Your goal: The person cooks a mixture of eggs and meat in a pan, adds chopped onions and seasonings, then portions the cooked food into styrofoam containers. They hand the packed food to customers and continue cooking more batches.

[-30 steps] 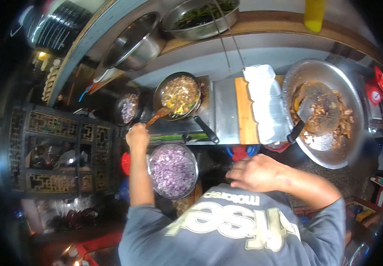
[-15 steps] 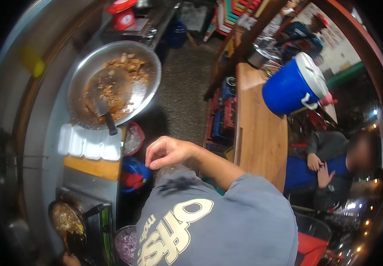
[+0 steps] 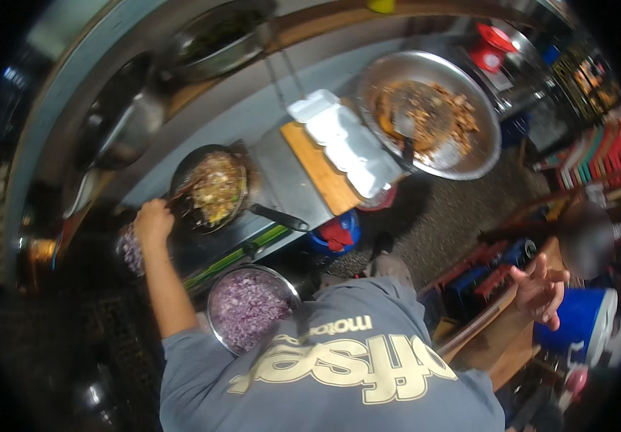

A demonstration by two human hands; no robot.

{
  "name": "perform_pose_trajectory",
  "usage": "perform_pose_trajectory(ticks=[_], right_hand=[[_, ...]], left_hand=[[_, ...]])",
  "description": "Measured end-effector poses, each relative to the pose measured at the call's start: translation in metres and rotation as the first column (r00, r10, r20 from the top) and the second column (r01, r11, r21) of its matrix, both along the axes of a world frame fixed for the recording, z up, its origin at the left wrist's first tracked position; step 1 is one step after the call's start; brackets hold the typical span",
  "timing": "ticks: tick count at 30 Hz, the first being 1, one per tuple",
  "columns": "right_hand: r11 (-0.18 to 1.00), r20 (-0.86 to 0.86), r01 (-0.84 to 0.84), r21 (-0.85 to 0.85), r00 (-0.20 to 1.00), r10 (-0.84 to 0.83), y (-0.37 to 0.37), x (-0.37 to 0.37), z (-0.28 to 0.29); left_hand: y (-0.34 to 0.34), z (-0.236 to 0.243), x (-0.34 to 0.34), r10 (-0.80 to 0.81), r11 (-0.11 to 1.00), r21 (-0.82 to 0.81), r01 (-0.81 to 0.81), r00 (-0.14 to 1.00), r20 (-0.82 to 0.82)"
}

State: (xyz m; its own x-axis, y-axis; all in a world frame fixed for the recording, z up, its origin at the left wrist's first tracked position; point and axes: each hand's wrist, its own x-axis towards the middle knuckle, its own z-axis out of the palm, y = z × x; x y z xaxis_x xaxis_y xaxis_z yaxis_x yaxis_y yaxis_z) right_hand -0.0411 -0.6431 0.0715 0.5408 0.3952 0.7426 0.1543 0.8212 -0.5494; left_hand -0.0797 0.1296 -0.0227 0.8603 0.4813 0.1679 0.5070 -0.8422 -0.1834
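My left hand (image 3: 153, 223) is closed around the brown handle of a stirring utensil (image 3: 179, 195), whose far end goes into the food; its head is hidden. That food, a browned chopped mix with yellow bits, fills a black frying pan (image 3: 236, 210) on the stove, its black handle pointing right. My right hand (image 3: 543, 295) is raised at the far right with fingers spread and nothing in it, in front of the wooden counter and close to a blue drink cooler (image 3: 573, 325). A metal bowl of chopped purple onion (image 3: 249, 308) sits just in front of my body.
A foam container (image 3: 350, 147) lies open on a wooden board (image 3: 318, 165) right of the pan. Beyond it stands a wide metal basin (image 3: 489, 147) with cooked meat and a ladle (image 3: 406, 133). A blue bucket (image 3: 350, 234) is below; a deep metal pan (image 3: 224, 57) stands on the back ledge.
My view has swung left, bringing the stove and pan to the middle. My right hand has gone from curled before my body to spread out at the right. My left arm shows more fully.
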Motion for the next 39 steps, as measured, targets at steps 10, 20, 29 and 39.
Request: perform_pose_trajectory(ticks=[10, 20, 29, 39], right_hand=[[0.92, -0.252, -0.327, -0.217, 0.929, 0.271, 0.158, 0.084, -0.06], [0.693, -0.241, -0.291, -0.66, 0.955, 0.172, 0.153, 0.137, -0.095], [0.579, -0.323, -0.36, -0.731, 0.931, 0.171, 0.134, 0.165, -0.124], [0.519, -0.126, -0.17, -0.838, 0.985, 0.12, 0.152, 0.166, -0.114]], left_hand=[[-0.093, 0.034, 0.005, 0.203, 0.936, -0.243, -0.254, 0.955, -0.214], [-0.136, 0.048, -0.027, 0.407, 0.887, -0.143, -0.44, 0.888, -0.214], [-0.139, 0.025, 0.06, 0.42, 0.86, -0.234, -0.454, 0.889, -0.18], [-0.115, 0.032, 0.056, 0.293, 0.911, -0.233, -0.34, 0.932, -0.214]])
